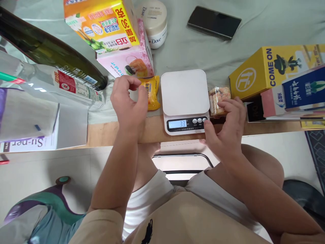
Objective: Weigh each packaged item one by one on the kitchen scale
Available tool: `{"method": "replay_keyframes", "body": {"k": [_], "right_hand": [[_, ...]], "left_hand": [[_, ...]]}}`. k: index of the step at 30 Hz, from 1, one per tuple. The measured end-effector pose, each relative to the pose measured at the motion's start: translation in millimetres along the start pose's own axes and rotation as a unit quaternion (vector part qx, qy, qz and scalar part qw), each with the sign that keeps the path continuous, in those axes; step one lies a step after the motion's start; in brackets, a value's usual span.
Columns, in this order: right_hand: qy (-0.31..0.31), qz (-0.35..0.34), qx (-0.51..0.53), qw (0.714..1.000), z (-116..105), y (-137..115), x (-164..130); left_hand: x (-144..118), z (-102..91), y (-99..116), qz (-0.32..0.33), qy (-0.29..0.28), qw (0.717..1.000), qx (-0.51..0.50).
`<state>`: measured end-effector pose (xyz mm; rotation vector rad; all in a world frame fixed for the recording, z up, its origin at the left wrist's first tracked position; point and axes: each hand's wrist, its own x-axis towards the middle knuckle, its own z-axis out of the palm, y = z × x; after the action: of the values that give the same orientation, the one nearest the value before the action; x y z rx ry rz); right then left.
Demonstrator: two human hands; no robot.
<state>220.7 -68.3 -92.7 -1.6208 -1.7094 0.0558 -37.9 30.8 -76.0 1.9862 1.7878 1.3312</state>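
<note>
At the front edge of the counter (114,134), the white kitchen scale (184,98) reads 33 with its platform bare, and the right hand (224,127), fingers loosely curled and holding nothing, has a fingertip on the scale's rightmost button. A harder push could skid the scale, which overhangs the edge slightly. The left hand (129,101), half-closed and empty, hovers beside the yellow snack packet (151,92) and could bump the tilted green bottle (53,54).

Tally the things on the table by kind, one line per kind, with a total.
Bottles: 2 (dark green bottle, clear bottle)
Cartons and boxes: 4 (orange carton, pink box, yellow box, blue carton)
Snack packets: 2 (yellow packet, clear packet)
Kitchen scale: 1
Dove jar: 1
Phone: 1
Total: 11
</note>
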Motion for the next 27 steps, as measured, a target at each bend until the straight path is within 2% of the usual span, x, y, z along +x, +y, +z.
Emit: {"method": "replay_keyframes", "body": {"k": [5, 9, 14, 17, 24, 27], "right_hand": [[0.043, -0.041, 0.006, 0.998, -1.0, -2.7, 0.6], [0.063, -0.061, 0.019, 0.996, 0.3, -4.6, 2.0], [0.072, -0.078, 0.037, 0.994, 4.6, -8.0, 4.5], [0.079, -0.081, 0.053, 0.992, 6.5, -10.3, 7.1], [0.098, -0.103, 0.056, 0.988, 13.5, -17.6, 17.0], [0.104, -0.116, 0.048, 0.987, 17.6, -18.9, 21.5]], "left_hand": [[-10.4, 19.2, -21.2, -0.043, -0.017, 0.998, 0.052], [-18.5, 29.9, -35.3, -0.042, -0.035, 0.996, 0.072], [-13.9, 25.3, -30.1, -0.112, -0.083, 0.989, 0.055], [-11.0, 21.0, -26.0, -0.118, -0.109, 0.985, 0.057], [-8.9, 10.3, -21.5, -0.094, -0.041, 0.994, 0.022], [-7.6, 5.8, -10.5, -0.035, -0.033, 0.999, -0.003]]}}
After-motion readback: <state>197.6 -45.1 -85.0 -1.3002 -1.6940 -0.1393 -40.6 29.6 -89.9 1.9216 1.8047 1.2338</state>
